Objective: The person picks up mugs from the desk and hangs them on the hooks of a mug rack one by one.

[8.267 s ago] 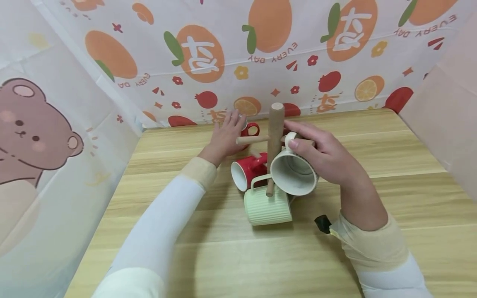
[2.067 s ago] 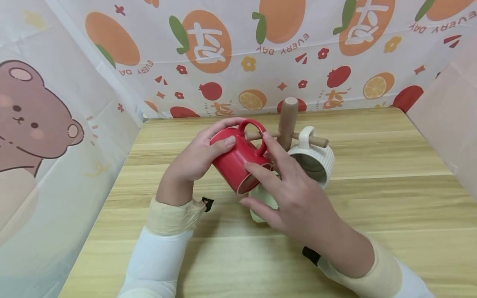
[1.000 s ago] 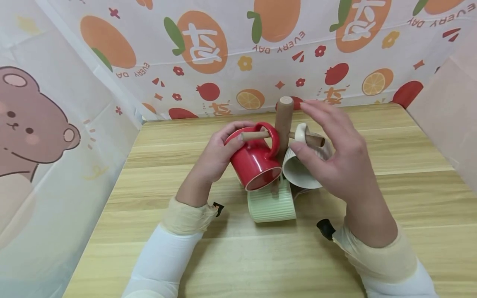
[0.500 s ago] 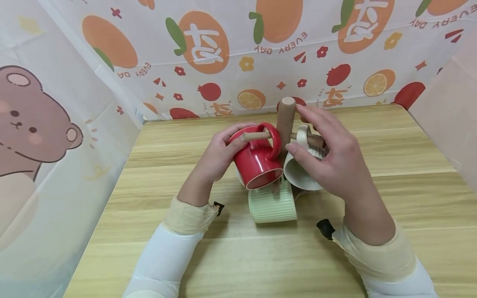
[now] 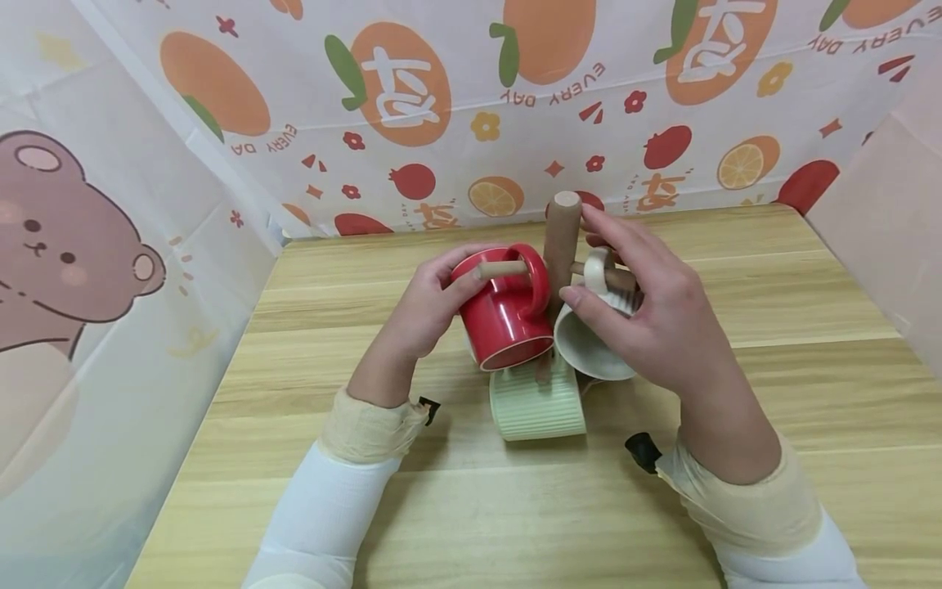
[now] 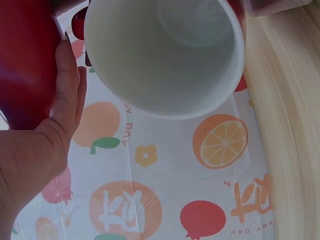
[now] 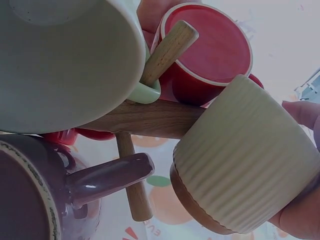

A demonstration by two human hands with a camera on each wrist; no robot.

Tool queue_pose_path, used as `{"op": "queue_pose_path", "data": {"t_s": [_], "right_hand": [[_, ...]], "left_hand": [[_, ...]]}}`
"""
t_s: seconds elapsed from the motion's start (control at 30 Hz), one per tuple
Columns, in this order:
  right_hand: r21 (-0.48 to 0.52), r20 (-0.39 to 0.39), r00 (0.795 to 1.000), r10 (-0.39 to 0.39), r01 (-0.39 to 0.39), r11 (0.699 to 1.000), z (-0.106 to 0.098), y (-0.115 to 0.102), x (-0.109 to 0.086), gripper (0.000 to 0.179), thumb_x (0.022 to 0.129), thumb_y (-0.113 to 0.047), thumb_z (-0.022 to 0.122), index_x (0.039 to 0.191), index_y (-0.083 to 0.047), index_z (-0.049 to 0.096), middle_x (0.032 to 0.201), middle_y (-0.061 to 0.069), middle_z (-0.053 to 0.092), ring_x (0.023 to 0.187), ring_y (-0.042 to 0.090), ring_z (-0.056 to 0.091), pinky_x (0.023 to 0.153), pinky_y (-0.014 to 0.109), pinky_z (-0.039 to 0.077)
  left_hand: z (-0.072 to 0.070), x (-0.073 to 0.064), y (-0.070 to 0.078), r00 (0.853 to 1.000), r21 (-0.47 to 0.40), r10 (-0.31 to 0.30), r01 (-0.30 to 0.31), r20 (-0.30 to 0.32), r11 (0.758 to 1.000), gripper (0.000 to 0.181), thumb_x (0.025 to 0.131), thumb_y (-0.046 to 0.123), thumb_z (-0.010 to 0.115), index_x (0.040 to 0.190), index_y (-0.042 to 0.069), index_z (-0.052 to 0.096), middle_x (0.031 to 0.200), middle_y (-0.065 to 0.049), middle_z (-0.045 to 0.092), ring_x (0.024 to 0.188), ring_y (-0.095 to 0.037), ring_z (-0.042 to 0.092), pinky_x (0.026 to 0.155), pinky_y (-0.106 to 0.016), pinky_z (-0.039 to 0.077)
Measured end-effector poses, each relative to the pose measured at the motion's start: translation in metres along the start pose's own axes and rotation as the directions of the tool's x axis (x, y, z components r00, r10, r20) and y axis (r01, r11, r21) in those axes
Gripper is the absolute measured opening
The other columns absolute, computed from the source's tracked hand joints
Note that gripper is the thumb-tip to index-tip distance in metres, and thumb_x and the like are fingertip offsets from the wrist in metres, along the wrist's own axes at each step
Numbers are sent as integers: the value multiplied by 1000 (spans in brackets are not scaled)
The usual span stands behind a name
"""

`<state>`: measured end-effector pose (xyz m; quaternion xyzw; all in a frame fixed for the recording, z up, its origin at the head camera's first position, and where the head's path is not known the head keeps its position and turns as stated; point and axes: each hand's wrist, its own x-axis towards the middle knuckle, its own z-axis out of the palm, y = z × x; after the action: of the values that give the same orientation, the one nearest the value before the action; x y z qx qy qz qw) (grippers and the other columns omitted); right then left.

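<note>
My left hand (image 5: 434,303) grips a red mug (image 5: 508,323) by its body, thumb beside an upper-left peg of the wooden mug tree (image 5: 562,241). The mug's handle is around that peg, and its base faces me. My right hand (image 5: 666,307) curves over the white ribbed mug (image 5: 596,343) hanging on the opposite peg, thumb and fingertips at the post. A pale green ribbed mug (image 5: 537,401) hangs low in front. In the right wrist view a purple mug (image 7: 30,185) shows below. A white-lined red mug (image 6: 165,75) hangs behind the held one, mostly hidden in the head view.
The wooden table (image 5: 471,515) extends around the mug tree. A fruit-printed sheet (image 5: 478,123) stands along its back edge, with a bear-printed one (image 5: 110,327) on the left. Black wrist cameras (image 5: 643,452) stick out from both sleeves.
The left hand has brought the red mug from the table's back to the tree, handle onto the peg. The right hand has left that mug and closed in on the post and white mug.
</note>
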<state>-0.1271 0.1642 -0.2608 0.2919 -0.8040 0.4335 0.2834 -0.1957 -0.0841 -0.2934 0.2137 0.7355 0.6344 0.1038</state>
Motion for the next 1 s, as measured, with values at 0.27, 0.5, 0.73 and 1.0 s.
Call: {"op": "queue_pose_path", "data": {"t_s": [0.27,0.5,0.73,1.0], "right_hand": [[-8,20,999,25,-25,1000,-1,-2,0,70,81,-7,75,145,-11,48,134,8,59,121,23,57,103,18,42],[-32,37,999,29,-28,999,-1,-1,-1,66,86,-5,71,147,-11,46,131,8,61,122,20,57,104,18,41],[-23,30,999,12,-12,1000,-1,0,-2,65,87,-4,69,147,-9,46,130,10,61,121,20,57,103,18,41],[-7,7,1000,16,-16,1000,1,-3,-2,65,84,0,71,144,-9,49,125,11,63,115,23,60,98,14,44]], "left_hand": [[1,1,0,1000,-30,10,-10,1,1000,41,96,31,58,134,17,59,125,-7,60,108,-29,61,78,-39,60],[1,1,-1,1000,-35,21,-21,-11,999,41,96,35,59,133,17,59,125,-8,60,105,-30,62,78,-38,60],[3,0,-1,1000,-46,10,-11,-20,999,43,95,39,62,132,18,59,125,-8,59,107,-29,61,78,-38,59],[1,0,-1,1000,-16,-2,2,-1,1000,44,95,42,60,134,21,56,125,-6,61,104,-30,63,79,-39,59]]}}
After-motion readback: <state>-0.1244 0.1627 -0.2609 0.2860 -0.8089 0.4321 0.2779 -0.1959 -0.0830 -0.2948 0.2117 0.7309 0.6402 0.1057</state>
